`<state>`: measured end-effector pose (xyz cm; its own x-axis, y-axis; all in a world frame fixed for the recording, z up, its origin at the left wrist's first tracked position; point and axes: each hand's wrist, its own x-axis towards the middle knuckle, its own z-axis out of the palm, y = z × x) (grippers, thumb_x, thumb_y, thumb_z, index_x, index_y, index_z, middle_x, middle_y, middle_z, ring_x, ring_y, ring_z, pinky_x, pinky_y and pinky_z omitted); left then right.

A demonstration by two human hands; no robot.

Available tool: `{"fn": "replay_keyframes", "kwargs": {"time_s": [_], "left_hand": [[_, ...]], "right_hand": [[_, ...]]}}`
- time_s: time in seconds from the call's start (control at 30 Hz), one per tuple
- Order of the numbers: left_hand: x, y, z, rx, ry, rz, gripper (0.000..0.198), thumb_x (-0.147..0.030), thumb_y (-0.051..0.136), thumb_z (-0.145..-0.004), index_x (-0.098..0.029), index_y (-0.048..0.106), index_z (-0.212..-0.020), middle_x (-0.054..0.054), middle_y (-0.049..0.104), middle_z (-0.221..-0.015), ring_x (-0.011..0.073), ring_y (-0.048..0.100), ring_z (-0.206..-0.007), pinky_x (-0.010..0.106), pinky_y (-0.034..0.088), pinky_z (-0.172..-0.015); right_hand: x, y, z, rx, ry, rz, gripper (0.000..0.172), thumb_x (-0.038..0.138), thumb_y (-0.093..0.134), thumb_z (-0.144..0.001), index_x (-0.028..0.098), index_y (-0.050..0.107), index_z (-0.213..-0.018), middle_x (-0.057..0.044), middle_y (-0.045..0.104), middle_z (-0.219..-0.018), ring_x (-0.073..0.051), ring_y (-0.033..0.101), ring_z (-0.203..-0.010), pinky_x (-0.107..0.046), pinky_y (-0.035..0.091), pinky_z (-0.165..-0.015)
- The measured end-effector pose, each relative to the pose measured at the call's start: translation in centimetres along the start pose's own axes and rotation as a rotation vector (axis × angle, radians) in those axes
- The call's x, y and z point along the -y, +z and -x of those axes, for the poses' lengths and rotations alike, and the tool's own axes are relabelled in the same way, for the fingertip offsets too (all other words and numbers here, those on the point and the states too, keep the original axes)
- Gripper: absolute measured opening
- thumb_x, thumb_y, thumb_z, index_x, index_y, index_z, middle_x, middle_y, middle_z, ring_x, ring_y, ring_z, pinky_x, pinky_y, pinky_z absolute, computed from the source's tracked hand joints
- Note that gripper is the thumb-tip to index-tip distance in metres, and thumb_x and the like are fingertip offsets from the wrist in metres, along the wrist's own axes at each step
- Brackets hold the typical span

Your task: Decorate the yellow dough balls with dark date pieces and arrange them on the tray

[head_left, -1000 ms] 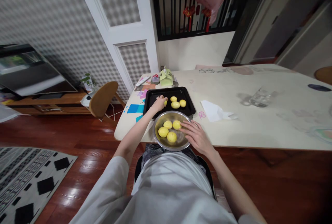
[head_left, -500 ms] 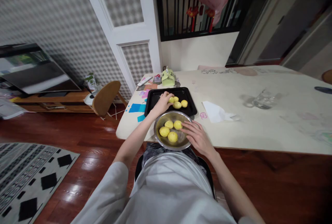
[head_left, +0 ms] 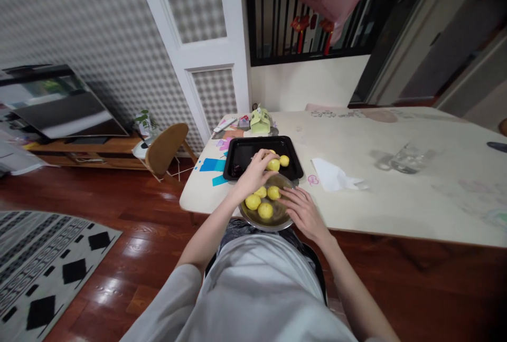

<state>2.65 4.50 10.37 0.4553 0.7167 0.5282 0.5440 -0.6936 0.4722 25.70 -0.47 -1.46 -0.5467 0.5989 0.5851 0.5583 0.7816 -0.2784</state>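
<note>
A metal bowl (head_left: 273,224) sits at the near edge of the table, holding several yellow dough balls (head_left: 253,202). Behind it lies a black baking tray (head_left: 243,151) with yellow balls (head_left: 284,160) at its right side. My left hand (head_left: 253,173) hovers over the far rim of the bowl, between tray and bowl, fingers loosely stretched, and nothing shows in it. My right hand (head_left: 301,210) rests against the bowl's right rim with fingers spread, touching the metal close to a ball.
A white tissue (head_left: 328,173) and a clear glass (head_left: 404,160) lie to the right on the pale table (head_left: 396,205). A green object (head_left: 259,119) and coloured papers sit behind the tray. A wooden chair (head_left: 166,146) stands to the left, a television (head_left: 59,104) beyond.
My left hand has drawn back from the left of the tray, past the balls there, to the bowl's far rim. The right hand stays at the bowl. The view shifted slightly.
</note>
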Motion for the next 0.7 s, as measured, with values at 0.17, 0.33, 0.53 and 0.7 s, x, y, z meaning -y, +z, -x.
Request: {"fn": "replay_keyframes", "kwargs": {"time_s": [0.17, 0.33, 0.53, 0.7], "left_hand": [[-1.5, 0.0, 1.9, -0.020, 0.001, 0.034, 0.037, -0.023, 0.062, -0.100, -0.029, 0.062, -0.136, 0.012, 0.054, -0.134, 0.0298, 0.056, -0.128, 0.050, 0.046, -0.116], [-2.5, 0.3, 3.7, 0.030, -0.026, 0.036, 0.035, -0.026, 0.067, -0.099, -0.030, 0.063, -0.134, 0.010, 0.059, -0.127, 0.0297, 0.058, -0.123, 0.050, 0.047, -0.114], [-2.7, 1.4, 5.1, 0.114, -0.021, 0.091, 0.036, -0.025, 0.078, -0.092, -0.026, 0.067, -0.126, 0.010, 0.061, -0.123, 0.0287, 0.060, -0.122, 0.045, 0.048, -0.113], [-2.5, 1.9, 5.7, 0.190, -0.049, 0.042, 0.047, -0.022, 0.087, -0.083, -0.026, 0.069, -0.127, 0.010, 0.061, -0.122, 0.0293, 0.061, -0.118, 0.045, 0.051, -0.108]], "right_hand": [[0.2, -0.3, -0.1, 0.016, -0.001, 0.002, 0.043, 0.036, 0.038, -0.111, 0.029, 0.068, -0.141, -0.009, 0.066, -0.149, -0.030, 0.056, -0.143, -0.064, 0.039, -0.122], [-0.1, -0.2, 0.0, -0.010, -0.013, -0.011, 0.044, 0.037, 0.035, -0.111, 0.028, 0.068, -0.139, -0.008, 0.067, -0.148, -0.029, 0.056, -0.143, -0.063, 0.039, -0.122], [-0.5, 0.1, 0.2, -0.050, -0.041, -0.006, 0.041, 0.033, 0.037, -0.111, 0.026, 0.071, -0.132, -0.009, 0.071, -0.142, -0.029, 0.059, -0.139, -0.060, 0.042, -0.119], [-0.6, 0.0, 0.1, -0.043, -0.039, -0.007, 0.039, 0.032, 0.037, -0.110, 0.025, 0.073, -0.124, -0.009, 0.071, -0.140, -0.029, 0.059, -0.139, -0.061, 0.041, -0.120]]}}
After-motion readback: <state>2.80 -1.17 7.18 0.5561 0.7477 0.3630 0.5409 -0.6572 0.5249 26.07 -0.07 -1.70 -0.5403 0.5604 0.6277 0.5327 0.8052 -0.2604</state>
